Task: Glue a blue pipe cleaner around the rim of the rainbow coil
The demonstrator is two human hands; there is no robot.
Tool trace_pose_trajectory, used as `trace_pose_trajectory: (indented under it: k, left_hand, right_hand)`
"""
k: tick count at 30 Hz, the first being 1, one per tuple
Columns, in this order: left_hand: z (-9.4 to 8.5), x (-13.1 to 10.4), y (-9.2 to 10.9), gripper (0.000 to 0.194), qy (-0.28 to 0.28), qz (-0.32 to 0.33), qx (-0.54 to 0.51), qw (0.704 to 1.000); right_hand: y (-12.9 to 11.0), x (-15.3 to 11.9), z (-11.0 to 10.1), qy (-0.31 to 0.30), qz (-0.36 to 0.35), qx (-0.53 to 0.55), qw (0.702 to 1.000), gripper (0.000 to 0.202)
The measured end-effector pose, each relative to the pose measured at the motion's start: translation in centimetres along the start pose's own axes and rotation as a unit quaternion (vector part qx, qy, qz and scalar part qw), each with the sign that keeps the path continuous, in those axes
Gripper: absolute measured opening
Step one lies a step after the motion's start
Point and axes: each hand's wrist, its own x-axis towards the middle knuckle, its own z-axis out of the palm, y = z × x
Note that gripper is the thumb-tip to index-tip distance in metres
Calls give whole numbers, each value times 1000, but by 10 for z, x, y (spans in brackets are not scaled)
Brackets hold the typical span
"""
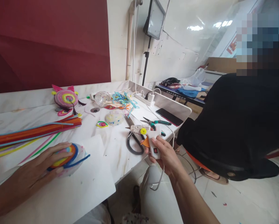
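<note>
My left hand [46, 165] is closed over a clear plastic dome wound with rainbow pipe cleaners [70, 157], which rests on a white sheet [92, 183]. A loose blue pipe cleaner end sticks out from it to the right. In my right hand [164, 152] is a white hot glue gun [154, 140] with an orange trigger, its nozzle aimed left over the table. Just beneath the gun lie black-handled scissors [135, 146]. Teal-handled pliers [162, 122] sit behind it. A small pipe cleaner eye shape [102, 124] and another clear dome [114, 118] are between my hands, farther back.
Bundled pipe cleaners [36, 132] lie at left, with a finished pink pipe cleaner piece [66, 97] behind. Blue and cream pieces [124, 99] are heaped at the back. A phone [169, 117] and power strip [145, 99] are at right. A person in black [223, 124] is close on the right.
</note>
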Motion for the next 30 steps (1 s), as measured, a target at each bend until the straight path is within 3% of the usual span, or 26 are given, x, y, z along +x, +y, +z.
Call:
trace_pose_trajectory:
  k: [3,6,10,12,17,20,25,30]
  left_hand:
    - [-3,2,12,52,14,-32,-44,998]
    - [-8,3,19,45,-1,-19,-28,999]
    - [-14,3,23,45,-49,-5,-45,998]
    - [-14,3,25,47,-44,-7,-58,997]
    - [-11,3,26,55,-26,-5,-82,996]
    - [-11,3,26,60,-32,-15,-90,995]
    - [-12,4,27,59,-32,6,-111,993]
    - [-14,6,28,68,-22,48,-124,991]
  right_hand:
    - [-4,11,-8,-6,32,-36,999,39]
    - [-11,21,-12,-18,78,-93,992,24]
    - [-16,32,-14,15,113,-141,983,17]
    - [-17,36,-13,21,135,-182,974,19]
    - [-13,39,-20,92,102,-308,942,24]
    - [-10,39,-29,110,36,-442,889,35]
    - [-11,33,-28,104,-24,-655,748,42]
    - [-7,23,-19,103,-41,-733,671,47]
